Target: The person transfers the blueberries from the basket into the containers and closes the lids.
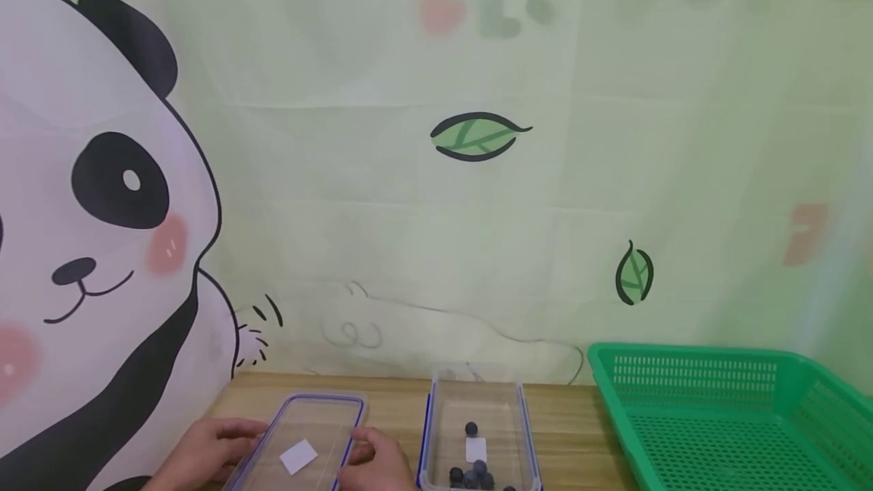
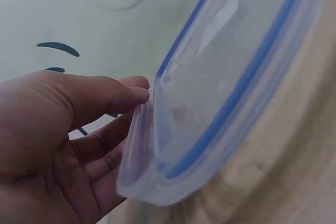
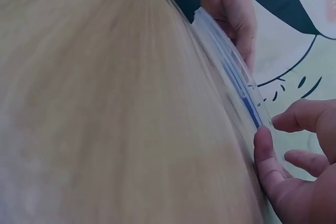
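Observation:
A clear plastic lid (image 1: 327, 430) with a blue seal strip and a white paper square (image 1: 298, 457) on it lies between both hands at the lower left of the head view. My left hand (image 1: 208, 451) pinches the lid's left edge between thumb and fingers; the left wrist view shows the thumb on its side flap (image 2: 142, 145). On the opposite edge, my right hand (image 1: 378, 462) grips with thumb and index finger, as the right wrist view shows. To the right stands a clear box (image 1: 528, 438) with several dark blueberries (image 1: 480, 468) and a white square inside.
A green perforated plastic basket (image 1: 617, 408) stands at the right. Everything rests on a wood-grain tabletop (image 1: 569, 438). Behind it hangs a pale green cloth (image 1: 382, 195) printed with a panda (image 1: 68, 135) and leaves.

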Tool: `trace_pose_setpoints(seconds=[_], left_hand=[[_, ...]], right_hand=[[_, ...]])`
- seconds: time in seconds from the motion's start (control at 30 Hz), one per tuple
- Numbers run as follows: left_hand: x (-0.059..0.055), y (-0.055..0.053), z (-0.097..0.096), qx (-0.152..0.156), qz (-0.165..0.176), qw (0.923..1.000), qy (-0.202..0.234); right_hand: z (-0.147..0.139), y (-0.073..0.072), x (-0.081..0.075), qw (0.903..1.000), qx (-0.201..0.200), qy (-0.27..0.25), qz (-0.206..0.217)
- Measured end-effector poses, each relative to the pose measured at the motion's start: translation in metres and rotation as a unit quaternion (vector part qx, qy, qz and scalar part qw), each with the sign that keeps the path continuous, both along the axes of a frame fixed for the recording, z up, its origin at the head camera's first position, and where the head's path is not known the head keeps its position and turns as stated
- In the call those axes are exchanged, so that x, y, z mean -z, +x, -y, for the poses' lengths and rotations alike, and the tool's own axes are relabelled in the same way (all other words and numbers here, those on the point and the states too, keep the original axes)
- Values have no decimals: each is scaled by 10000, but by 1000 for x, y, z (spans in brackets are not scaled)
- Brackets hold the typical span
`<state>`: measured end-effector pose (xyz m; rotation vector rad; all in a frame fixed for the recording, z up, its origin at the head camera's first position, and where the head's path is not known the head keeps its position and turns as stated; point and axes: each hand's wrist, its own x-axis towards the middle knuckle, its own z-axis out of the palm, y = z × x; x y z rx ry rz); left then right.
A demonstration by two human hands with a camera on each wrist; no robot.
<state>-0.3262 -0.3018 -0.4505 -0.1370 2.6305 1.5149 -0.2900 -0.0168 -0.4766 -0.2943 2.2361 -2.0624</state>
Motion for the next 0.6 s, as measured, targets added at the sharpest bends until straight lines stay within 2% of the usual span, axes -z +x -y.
trace_pose_setpoints(seconds=[0.13,0.27,0.37,0.5,0.6], left_hand=[[-10,2,0,4,-132,9998,115],[-23,6,0,-36,-215,9994,279],[-35,8,0,-54,-359,9984,443],[-51,14,1,-1,-574,9962,652],[-61,18,-2,86,-683,9950,726]], right_hand=[[0,2,-7,9991,56,419,13],[0,6,-23,9980,119,580,216],[-3,10,-35,9990,150,403,-89],[-10,16,-53,9968,231,51,-768],[-18,20,-68,9957,226,-92,-889]])
